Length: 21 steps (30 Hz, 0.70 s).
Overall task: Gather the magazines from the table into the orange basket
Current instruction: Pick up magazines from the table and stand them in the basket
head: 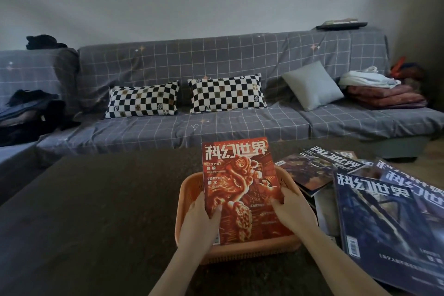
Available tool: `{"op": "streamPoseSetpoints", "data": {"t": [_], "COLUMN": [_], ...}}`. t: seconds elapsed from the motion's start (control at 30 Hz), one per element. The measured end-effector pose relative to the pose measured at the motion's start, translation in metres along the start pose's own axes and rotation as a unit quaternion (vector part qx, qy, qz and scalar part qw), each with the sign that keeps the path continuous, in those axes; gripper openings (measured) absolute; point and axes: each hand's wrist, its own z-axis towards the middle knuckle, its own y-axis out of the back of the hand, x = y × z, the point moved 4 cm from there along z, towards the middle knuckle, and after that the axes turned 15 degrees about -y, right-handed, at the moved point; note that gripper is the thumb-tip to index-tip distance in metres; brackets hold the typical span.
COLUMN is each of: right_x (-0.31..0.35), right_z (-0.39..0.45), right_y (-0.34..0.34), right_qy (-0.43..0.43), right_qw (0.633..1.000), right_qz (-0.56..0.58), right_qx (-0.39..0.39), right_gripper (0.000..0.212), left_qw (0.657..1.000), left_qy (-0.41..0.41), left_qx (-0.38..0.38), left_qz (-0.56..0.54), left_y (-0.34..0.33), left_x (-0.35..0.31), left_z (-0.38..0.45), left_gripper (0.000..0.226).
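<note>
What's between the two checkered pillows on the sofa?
Nothing: in the head view, only bare sofa cover shows between the left pillow and right pillow.

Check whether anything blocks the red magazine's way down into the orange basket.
Nothing visible does. The red magazine is held tilted by the left hand and right hand, its lower edge already inside the orange basket. The other magazines lie on the table beside the basket, not over its opening.

Both bare forearms are reaching up from the bottom centre of the frame. The left hand (200, 217) and right hand (292, 209) are gripping, thumbs lying on top, fingers curling underneath.
</note>
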Motion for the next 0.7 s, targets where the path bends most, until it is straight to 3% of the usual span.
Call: {"op": "streamPoseSetpoints", "data": {"t": [0.13, 0.37, 0.57, 0.7], "right_x": [0.001, 0.004, 0.023, 0.026], "right_z": [-0.001, 0.003, 0.002, 0.004], "right_y": [-0.001, -0.011, -0.031, -0.038], "right_qy": [0.009, 0.001, 0.006, -0.077], "right_qw": [1.000, 0.999, 0.997, 0.976], "right_qz": [-0.016, 0.039, 0.042, 0.155], "right_qx": [-0.005, 0.020, 0.063, 0.130], "right_gripper": [0.028, 0.015, 0.031, 0.046], "left_qw": [0.998, 0.998, 1.000, 0.994], "left_qy": [-0.011, -0.010, 0.016, 0.056], "left_qx": [0.006, -0.017, -0.015, 0.008], "left_qz": [0.066, 0.053, 0.017, -0.091], "left_y": [-0.001, 0.011, 0.028, 0.026], "left_x": [0.001, 0.014, 0.032, 0.036], "left_z": [-0.004, 0.004, 0.013, 0.017], "left_gripper": [0.060, 0.050, 0.041, 0.027]}}
